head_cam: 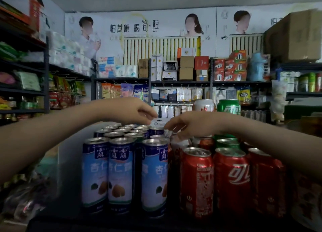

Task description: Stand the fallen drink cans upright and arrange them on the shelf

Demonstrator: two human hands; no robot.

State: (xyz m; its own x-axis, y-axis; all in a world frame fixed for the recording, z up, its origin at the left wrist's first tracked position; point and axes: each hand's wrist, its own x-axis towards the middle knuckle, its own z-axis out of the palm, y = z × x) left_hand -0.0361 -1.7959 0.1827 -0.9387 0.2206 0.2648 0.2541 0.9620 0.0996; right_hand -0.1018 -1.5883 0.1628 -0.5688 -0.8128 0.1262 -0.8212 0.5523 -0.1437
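Blue cans [122, 172] stand nearest; beyond, left hand [137, 112] and right hand [186, 125] reach, grip indeterminate; we seat cans squarely.

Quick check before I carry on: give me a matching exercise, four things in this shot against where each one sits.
1 tall blue cans
2 red cola cans
3 green can
4 left hand

a front row, right
b raised at the back right
c over the rear can tops
d front row, left

Pairs: 1-d, 2-a, 3-b, 4-c
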